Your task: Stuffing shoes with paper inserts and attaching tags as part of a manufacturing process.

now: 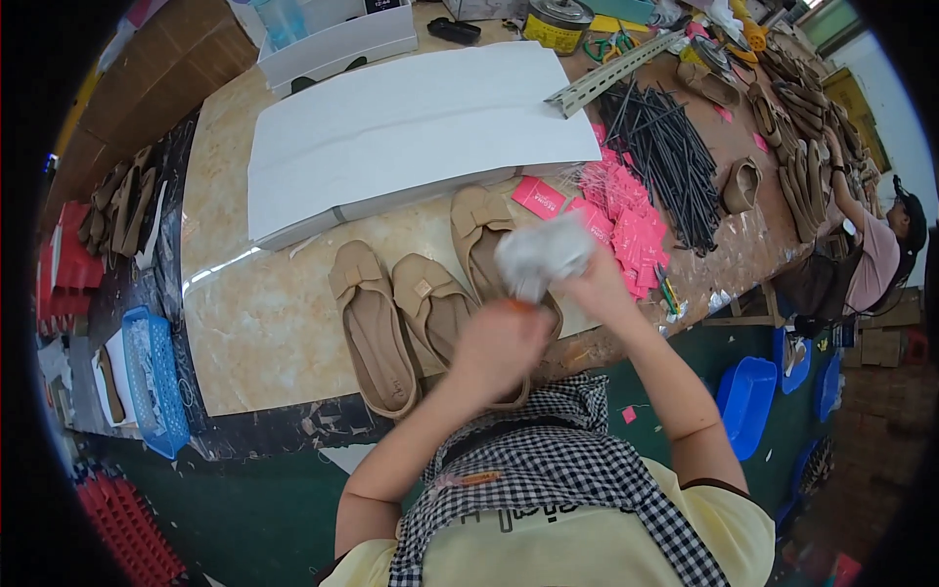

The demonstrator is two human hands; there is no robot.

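Observation:
In front of me, near the table's front edge, lie tan flat shoes with bows: a left one (380,338), a middle one (424,281) and a right one (476,227). My left hand (497,344), closed and blurred, is over the middle and right shoes, hiding parts of them. An orange bit shows at its fingers; what it belongs to is unclear. Crumpled white material (546,249), paper or cloth, is gripped by my right hand (595,284) above the right shoe. Motion smears this white bundle, and its lower end reaches the left hand's fingers.
Beyond the shoes lies a large white sheet stack (411,127) with a metal angle bar (616,73) on its corner. Pink tags (631,225) and black sticks (665,157) are piled at right. A co-worker (871,245) sits far right by more shoes. Blue baskets (152,382) (746,406) flank me.

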